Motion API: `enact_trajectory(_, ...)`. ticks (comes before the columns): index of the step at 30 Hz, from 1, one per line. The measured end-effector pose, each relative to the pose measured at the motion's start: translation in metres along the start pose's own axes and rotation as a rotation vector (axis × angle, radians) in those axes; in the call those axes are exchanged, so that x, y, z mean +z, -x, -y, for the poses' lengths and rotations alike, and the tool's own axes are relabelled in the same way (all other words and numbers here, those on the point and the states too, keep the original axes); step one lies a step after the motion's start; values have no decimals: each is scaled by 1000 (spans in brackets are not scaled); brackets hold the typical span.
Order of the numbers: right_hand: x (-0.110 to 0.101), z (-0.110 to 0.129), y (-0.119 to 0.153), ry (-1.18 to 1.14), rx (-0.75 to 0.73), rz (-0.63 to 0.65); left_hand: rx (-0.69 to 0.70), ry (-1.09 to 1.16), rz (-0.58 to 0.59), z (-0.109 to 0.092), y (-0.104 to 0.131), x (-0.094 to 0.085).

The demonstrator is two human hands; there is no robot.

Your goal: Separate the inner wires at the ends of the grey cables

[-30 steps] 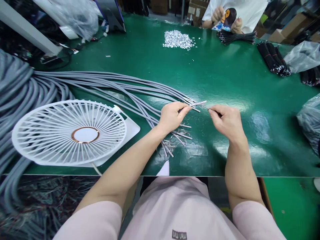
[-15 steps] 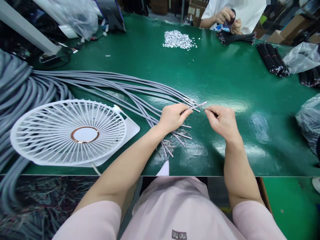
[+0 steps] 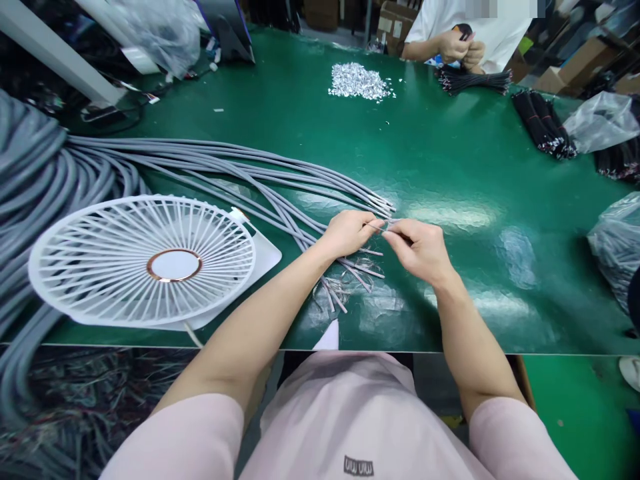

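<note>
- Closer to the left hand (image 3: pixel 345 233), the right hand (image 3: pixel 420 250) has been brought since the earlier frame; their fingertips are now nearly met.
- By the left hand, a pinched grip is kept, judged to be on a cable end (image 3: pixel 393 219), mostly hidden by the fingers, above the green table (image 3: pixel 450 160).
- Beside and below it, lower cable ends (image 3: pixel 367 272) are laid with loose strands around them; these are judged already worked.
- Just above the hands, plain upper cable ends (image 3: pixel 384 203) are bunched; these are judged still left.
- By the right hand, a thin piece (image 3: pixel 374 227) is pinched between thumb and finger, stretched toward the left hand; its kind cannot be told.
- Counted from the left: one grey cable coil (image 3: pixel 35 153); one white fan (image 3: pixel 174 265); five lower ends visible; roughly six upper ends, overlapped; one scrap heap (image 3: pixel 356 81); two co-worker's hands (image 3: pixel 453 48), above one black bundle (image 3: pixel 475 81); two plastic bags (image 3: pixel 603 123) at the right.
</note>
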State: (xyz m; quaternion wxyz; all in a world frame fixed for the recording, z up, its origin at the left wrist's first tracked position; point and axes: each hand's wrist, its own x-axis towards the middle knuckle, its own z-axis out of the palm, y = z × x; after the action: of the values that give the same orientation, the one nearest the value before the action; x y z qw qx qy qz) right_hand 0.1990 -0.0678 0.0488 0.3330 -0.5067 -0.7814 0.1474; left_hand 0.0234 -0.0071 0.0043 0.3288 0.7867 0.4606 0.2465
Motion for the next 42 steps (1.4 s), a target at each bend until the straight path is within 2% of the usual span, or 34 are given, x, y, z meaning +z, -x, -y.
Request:
enact_trajectory(3,-14,12,4,-86,-46,-28,-49,-78,-30,6,-6,9)
enact_trajectory(6,-31,3,4,41,30,-96,-55,-10,-24,5,-5,9)
enact_trajectory(11,-46,-18,5,321,206,-43,29,11,-100,-7,4,2)
enact_trajectory(19,-54,-13,9,469,290,43,137,-252,-180,-10,5,5)
enact_trajectory(24,-54,-12,7,538,351,109,192,-318,-226,-8,6,7)
enact_trajectory(32,-45,-10,4,508,334,151,250,-338,-258,-7,8,7)
enact_trajectory(37,-37,-15,2,455,324,116,252,-356,-255,-7,8,7)
enact_trajectory(42,-17,-24,-4,328,312,59,251,-367,-236,-8,9,6)
